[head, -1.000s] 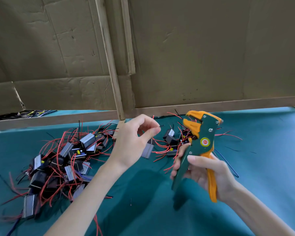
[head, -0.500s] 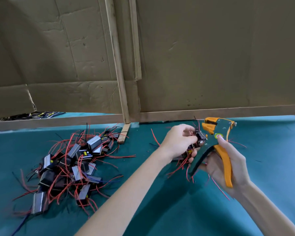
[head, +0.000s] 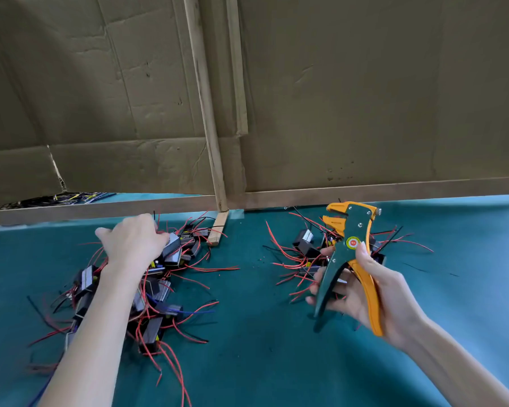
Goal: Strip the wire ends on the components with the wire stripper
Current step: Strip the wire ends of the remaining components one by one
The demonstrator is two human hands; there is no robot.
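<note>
Firstly, backdrop: creased brown cardboard sheets (head: 365,98) standing along the desk's far edge, with no legible print.

Desk: flat top under teal-green cloth (head: 262,342), bearing all the entries below.

Long brown wooden rail (head: 365,191): runs along the far edge at the foot of the cardboard. A pale upright wooden slat (head: 206,113) crosses it near the middle.

Left heap of small black-and-grey box components with red and black wire leads (head: 156,292): left half of the desk, reaching from the far edge towards the near-left corner, leads splayed over the cloth. The person's left forearm lies across it and hides its middle.

Right heap of like components (head: 303,248): smaller, right of centre near the far edge, partly hidden behind the tool and right hand.

Left hand (head: 133,242): knuckles up on the far part of the left heap, fingers curled down among the components. The fingertips are hidden, so I cannot tell whether it clasps one.

Right hand (head: 376,292): wrapped round the handles of the green-and-orange wire stripper (head: 347,259). The tool is held upright above the right heap, orange jaws towards the far edge, handles spread apart.

Tangle of dark and yellow wires (head: 56,198): beyond the rail, far-left corner.

Short pale wooden offcut (head: 218,227): on the cloth at the slat's foot.

Round red sticker with a yellow-green ring (head: 352,242): on the stripper's pivot, writing too small to read.

Red insulation scraps (head: 259,258): on the cloth between the heaps.
</note>
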